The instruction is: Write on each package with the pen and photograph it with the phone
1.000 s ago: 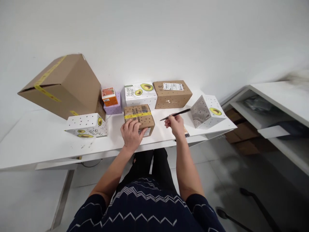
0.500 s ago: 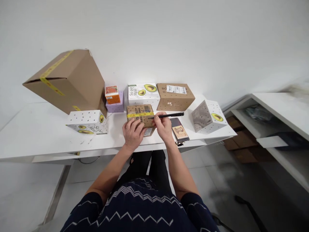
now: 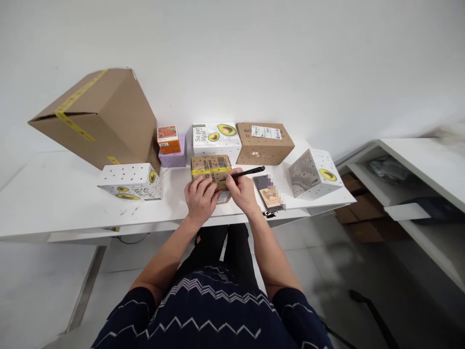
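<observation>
A small brown cardboard box [image 3: 203,164] with yellow tape across its top lies near the middle of the white desk. My left hand [image 3: 201,198] grips its near edge, fingers over the top and thumb against the front side. In my right hand [image 3: 242,192] a black pen [image 3: 249,172] is pinched, its back end pointing right. The tip reaches toward the top of the box near the tape, and whether it touches is too small to tell. A phone [image 3: 268,193] lies just right of my right hand.
Behind stand a white avocado box [image 3: 218,138] and a brown labelled box [image 3: 263,148]. To the left are a large carton [image 3: 109,121], an orange box [image 3: 169,140] on a purple box [image 3: 173,159], and another avocado box [image 3: 127,182]. A further avocado box [image 3: 314,173] stands right.
My right hand has shifted slightly left over the box, and the pen has moved left with it and tilted more. My left hand keeps its hold.
</observation>
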Demonstrator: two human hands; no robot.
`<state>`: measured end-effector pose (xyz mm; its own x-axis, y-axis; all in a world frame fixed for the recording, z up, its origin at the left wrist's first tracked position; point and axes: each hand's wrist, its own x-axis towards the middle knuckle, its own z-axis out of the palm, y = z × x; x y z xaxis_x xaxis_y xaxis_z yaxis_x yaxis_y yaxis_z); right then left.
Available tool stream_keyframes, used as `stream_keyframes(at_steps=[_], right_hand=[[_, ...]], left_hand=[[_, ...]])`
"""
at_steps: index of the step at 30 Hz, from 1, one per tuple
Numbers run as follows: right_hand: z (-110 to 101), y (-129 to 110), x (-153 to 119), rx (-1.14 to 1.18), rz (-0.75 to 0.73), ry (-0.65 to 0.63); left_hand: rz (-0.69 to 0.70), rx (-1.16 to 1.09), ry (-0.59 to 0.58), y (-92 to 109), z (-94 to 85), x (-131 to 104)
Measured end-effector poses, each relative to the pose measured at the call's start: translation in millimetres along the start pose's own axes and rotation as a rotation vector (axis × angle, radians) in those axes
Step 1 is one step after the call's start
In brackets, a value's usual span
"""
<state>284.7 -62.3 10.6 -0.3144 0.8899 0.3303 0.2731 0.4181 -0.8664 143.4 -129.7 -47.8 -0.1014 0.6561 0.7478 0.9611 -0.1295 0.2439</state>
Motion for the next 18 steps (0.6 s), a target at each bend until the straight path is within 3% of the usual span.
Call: stream_keyframes(at_steps=[18], right_hand=[[-2.7,0.8,2.5,-0.019,-0.02,-0.04]], left_hand=[[0.024,0.029,0.018,0.3,-0.6,1.2]])
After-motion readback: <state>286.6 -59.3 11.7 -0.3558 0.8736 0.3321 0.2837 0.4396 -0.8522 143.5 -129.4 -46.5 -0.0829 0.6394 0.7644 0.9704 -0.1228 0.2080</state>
